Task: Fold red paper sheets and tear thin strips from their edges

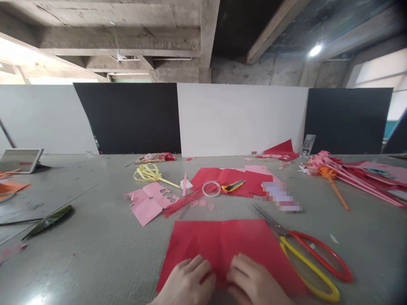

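Note:
A sheet of red paper [219, 241] lies on the grey table, with a faint crease running down its middle. My left hand [190, 277] rests at its near edge left of the crease, fingers curled against the paper. On the other side of the crease, my right hand [251, 277] holds the near part in the same way, its fingers bent together. Some of the near edge is hidden under both hands. Large scissors [286, 233] with one red and one yellow handle lie at the sheet's right side, blades slightly apart.
Beyond the sheet lie a yellow utility knife [233, 185], a tape roll [211, 189], red paper [203, 176] and cut pink paper [152, 205]. A yellow paper-strip piece [149, 173] is behind. Pink strips [340, 169] and an orange flower [327, 173] sit right; a green leaf [51, 221] left.

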A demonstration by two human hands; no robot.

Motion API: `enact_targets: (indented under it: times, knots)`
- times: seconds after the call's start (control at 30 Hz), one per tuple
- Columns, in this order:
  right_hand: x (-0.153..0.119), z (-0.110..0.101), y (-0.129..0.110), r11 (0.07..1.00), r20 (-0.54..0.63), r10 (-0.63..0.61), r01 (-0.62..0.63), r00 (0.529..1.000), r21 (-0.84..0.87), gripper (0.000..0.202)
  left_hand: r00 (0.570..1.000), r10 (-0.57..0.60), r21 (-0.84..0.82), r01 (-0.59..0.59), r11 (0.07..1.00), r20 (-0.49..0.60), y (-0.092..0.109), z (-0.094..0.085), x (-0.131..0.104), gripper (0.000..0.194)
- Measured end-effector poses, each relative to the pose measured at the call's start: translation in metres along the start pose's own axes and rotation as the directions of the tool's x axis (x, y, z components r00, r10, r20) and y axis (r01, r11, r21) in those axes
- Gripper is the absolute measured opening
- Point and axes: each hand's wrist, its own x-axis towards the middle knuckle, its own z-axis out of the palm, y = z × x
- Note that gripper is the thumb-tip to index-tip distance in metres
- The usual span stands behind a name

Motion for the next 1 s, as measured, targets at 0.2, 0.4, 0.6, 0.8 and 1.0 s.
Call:
enact_targets:
  times: [0.2,0.4,0.6,0.8,1.0]
  knots:
    - [0.002,-0.011,0.0,0.994,0.102,0.044,-0.053,0.994,0.091,0.011,0.998,-0.017,-0.094,0.011,0.996,-0.056,0.0,0.003,-0.005,0.011]
    - [0.0,-0.015,-0.003,0.987,0.179,0.114,-0.131,0.977,0.088,0.009,0.997,-0.071,-0.214,0.065,0.975,-0.023,0.005,0.001,-0.002,0.012]
    - [0.002,-0.028,-0.003,0.952,0.264,0.163,-0.222,0.951,0.211,0.008,0.915,-0.34,-0.509,0.403,0.761,0.216,0.003,-0.009,0.005,0.013]
    - [-0.001,-0.03,0.0,0.925,0.254,0.21,-0.276,0.944,0.261,0.01,0.897,-0.348,-0.453,0.438,0.776,0.272,0.003,-0.01,0.004,0.01]
    - [0.0,-0.028,-0.002,0.916,0.219,0.303,-0.346,0.928,0.2,0.012,0.88,-0.34,-0.389,0.456,0.8,0.332,-0.003,-0.018,0.006,0.01]
